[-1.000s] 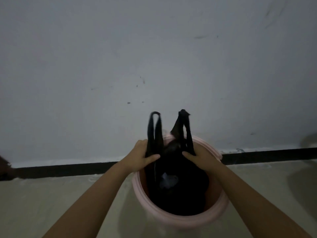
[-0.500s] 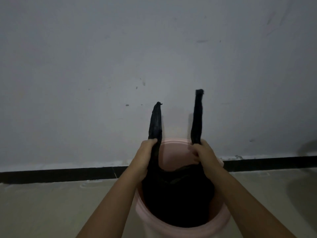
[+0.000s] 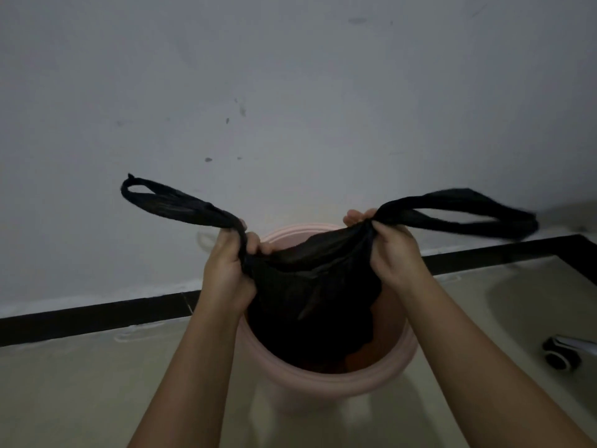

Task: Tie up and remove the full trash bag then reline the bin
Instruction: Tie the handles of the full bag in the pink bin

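since half a second ago the two handle loops have been swung outward, each clenched at its base by the left hand [image 3: 231,263] and right hand [image 3: 392,250], the black trash bag [image 3: 310,299] kept inside the pink bin [image 3: 326,383], open floor [image 3: 80,383] around.

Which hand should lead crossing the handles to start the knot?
Either; marginally right. Right hand and left hand each grip one loop handle of the black plastic trash bag, mirrored over the pink round bin.

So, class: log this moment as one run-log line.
left hand: grips handle | right hand: grips handle | black plastic trash bag: untied, in pink round bin
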{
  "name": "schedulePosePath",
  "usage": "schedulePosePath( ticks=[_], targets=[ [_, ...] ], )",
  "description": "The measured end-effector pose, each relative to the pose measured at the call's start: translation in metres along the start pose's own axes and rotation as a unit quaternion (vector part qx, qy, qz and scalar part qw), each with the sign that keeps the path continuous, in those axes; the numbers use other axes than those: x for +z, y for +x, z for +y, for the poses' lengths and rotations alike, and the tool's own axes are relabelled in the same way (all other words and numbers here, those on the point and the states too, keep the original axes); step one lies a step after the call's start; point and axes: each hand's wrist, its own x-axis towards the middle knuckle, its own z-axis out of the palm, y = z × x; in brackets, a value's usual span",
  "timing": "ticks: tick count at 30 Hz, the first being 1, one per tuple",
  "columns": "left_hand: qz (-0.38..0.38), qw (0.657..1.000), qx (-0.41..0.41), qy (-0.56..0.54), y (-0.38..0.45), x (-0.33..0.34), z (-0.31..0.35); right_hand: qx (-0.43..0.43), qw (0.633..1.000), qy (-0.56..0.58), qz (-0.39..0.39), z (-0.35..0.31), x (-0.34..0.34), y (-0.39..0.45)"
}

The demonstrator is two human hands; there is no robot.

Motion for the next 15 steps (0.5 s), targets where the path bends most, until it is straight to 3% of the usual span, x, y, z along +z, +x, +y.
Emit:
schedulePosePath(
  ticks=[4,5,7,9,13,15],
  targets=[
    [0.081,0.978,-0.027,0.191,0.002,-0.002,-0.013,-0.043,0.982,-0.184,0.001,0.02,-0.012,-0.012],
    [0.102,0.96,-0.034,0.258,0.003,-0.003,-0.018,-0.071,0.962,-0.264,-0.001,0.024,-0.015,-0.015],
    [0.115,0.909,-0.045,0.398,0.003,-0.004,-0.028,-0.127,0.884,-0.45,-0.011,0.029,-0.02,-0.022],
    [0.08,0.87,-0.064,0.483,-0.002,0.003,-0.031,-0.148,0.839,-0.523,-0.02,0.028,-0.014,-0.032],
    [-0.041,0.884,-0.086,0.458,-0.012,0.013,-0.027,-0.186,0.799,-0.571,-0.04,0.023,0.004,-0.049],
    [-0.09,0.898,-0.091,0.421,-0.021,0.015,-0.025,-0.201,0.776,-0.591,-0.093,0.022,0.013,-0.056]
  ],
)
